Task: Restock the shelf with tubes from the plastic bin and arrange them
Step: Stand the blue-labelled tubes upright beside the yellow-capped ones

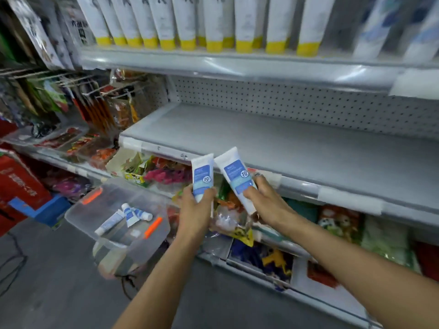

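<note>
My left hand (196,207) grips a white tube with a blue label (202,173), held upright just below the front edge of the grey middle shelf (273,138). My right hand (266,200) grips a second tube of the same kind (235,173), tilted to the left, its top against the shelf's front lip. Both tubes are side by side, a small gap between them. The clear plastic bin (114,198) with orange clips sits lower left on a stool, and three more tubes (128,216) lie in it.
The shelf above carries a row of white tubes with yellow caps (187,27). Below the grey shelf lie snack packets (166,173) in trays. Hanging goods on hooks (95,100) fill the left. A red box (16,181) and cables lie on the grey floor.
</note>
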Demonstrator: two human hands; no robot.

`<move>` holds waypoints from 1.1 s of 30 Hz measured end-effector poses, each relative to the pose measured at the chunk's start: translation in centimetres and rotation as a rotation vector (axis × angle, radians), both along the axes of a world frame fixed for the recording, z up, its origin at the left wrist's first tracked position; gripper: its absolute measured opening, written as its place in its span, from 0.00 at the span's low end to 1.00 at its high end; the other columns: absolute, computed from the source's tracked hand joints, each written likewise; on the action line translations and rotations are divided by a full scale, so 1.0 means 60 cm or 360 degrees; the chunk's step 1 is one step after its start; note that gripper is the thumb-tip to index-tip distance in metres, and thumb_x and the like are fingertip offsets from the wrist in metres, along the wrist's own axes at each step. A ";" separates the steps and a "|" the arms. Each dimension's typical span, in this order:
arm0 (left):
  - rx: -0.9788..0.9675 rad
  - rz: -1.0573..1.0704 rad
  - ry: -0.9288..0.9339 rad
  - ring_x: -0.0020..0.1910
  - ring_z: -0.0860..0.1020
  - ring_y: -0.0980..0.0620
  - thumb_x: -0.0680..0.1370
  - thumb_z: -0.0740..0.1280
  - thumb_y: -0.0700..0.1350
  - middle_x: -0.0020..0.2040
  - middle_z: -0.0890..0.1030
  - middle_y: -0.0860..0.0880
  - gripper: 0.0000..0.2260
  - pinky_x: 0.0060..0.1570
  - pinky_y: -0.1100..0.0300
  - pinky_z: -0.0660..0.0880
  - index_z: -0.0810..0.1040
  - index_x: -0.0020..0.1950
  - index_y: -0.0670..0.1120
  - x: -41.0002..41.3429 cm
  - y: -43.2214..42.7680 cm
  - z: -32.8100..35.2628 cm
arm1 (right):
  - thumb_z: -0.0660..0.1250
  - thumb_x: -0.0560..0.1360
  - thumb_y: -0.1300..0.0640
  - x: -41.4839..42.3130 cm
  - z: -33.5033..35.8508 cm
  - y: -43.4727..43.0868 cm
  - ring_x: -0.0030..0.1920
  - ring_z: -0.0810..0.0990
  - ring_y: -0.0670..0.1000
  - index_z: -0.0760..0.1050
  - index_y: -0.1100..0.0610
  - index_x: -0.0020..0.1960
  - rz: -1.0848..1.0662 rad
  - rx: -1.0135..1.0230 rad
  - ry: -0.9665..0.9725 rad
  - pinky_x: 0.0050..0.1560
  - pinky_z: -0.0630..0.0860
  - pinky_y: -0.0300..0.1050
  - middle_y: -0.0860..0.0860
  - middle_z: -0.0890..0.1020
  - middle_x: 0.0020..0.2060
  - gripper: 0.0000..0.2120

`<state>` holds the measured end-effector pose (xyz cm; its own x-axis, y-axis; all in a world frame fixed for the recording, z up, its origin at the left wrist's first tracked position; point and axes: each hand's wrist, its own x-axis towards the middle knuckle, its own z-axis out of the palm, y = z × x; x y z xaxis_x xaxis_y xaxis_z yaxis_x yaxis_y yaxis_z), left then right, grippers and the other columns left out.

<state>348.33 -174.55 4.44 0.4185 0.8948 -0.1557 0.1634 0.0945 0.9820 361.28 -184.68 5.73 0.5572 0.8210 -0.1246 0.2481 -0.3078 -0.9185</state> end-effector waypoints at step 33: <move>0.0600 -0.0771 -0.0759 0.49 0.79 0.54 0.77 0.68 0.40 0.53 0.78 0.51 0.17 0.45 0.54 0.82 0.68 0.62 0.51 0.405 -0.339 0.373 | 0.75 0.69 0.61 0.455 0.424 -0.380 0.52 0.79 0.53 0.70 0.59 0.61 -0.1111 0.0370 -0.0690 0.53 0.76 0.47 0.54 0.79 0.55 0.25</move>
<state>372.60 -194.88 26.82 0.7220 0.5515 0.4177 -0.3468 -0.2338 0.9083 388.60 -207.50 31.17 0.9045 0.2498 0.3458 0.4159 -0.3363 -0.8449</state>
